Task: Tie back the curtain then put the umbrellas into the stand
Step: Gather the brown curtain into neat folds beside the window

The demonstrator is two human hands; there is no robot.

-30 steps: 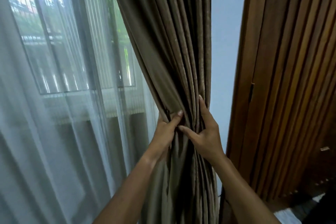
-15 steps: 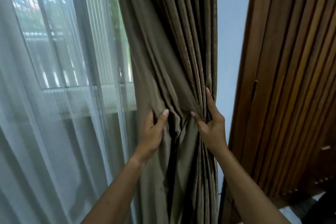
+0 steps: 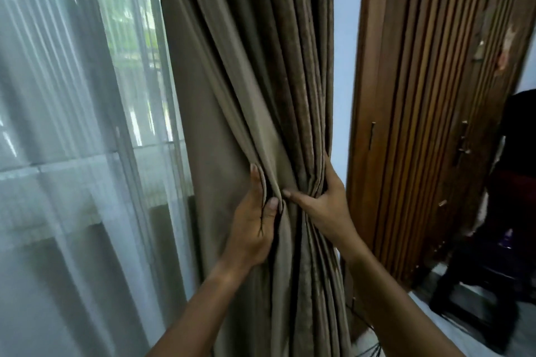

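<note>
Sheer white voile (image 3: 72,153), pleated taupe curtain (image 3: 232,95) bunched between left hand (image 3: 252,229), right hand (image 3: 327,209)

— What carries things here?
— A pale floor (image 3: 526,324), far below and right of the fingers (image 3: 329,168) of the right hand (image 3: 324,209).
— Anything on it?
— A dark frame (image 3: 478,313) stands there; I can't tell what it is.

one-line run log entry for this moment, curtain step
step: gather curtain | left hand: gripping brown curtain folds | right hand: gripping folds at wall-side edge | tieback: none visible | umbrellas, stand: not in view
</note>
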